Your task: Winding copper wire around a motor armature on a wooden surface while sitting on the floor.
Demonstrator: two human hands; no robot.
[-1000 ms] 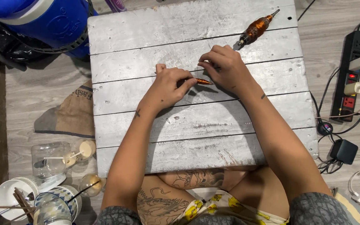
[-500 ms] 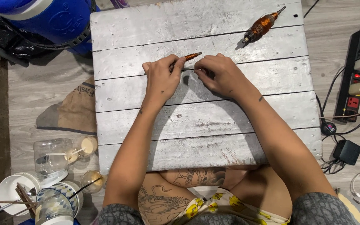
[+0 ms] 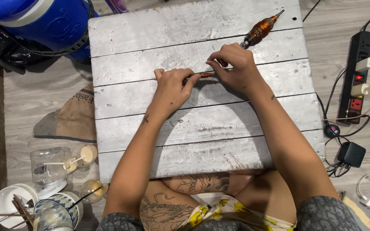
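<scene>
A thin copper-coloured coil (image 3: 203, 75) runs level between my two hands just above the white plank table (image 3: 202, 137). My left hand (image 3: 172, 87) pinches its left end with thumb and fingers. Its right end is gripped by my right hand (image 3: 235, 67), which hides the tip. A larger copper-wound tool (image 3: 260, 28) with a dark tip lies on the table beyond my right hand, pointing at the far right corner.
A blue drum (image 3: 43, 21) stands at the far left. A black power strip (image 3: 355, 77) with plugs and cables lies on the floor to the right. Bowls, plastic cups and straws (image 3: 52, 188) crowd the floor near left. A burlap sack (image 3: 76, 113) lies beside the table.
Both hands have shifted across the table with the thin coil. The coil, tilted half a second ago, now lies level between the two hands.
</scene>
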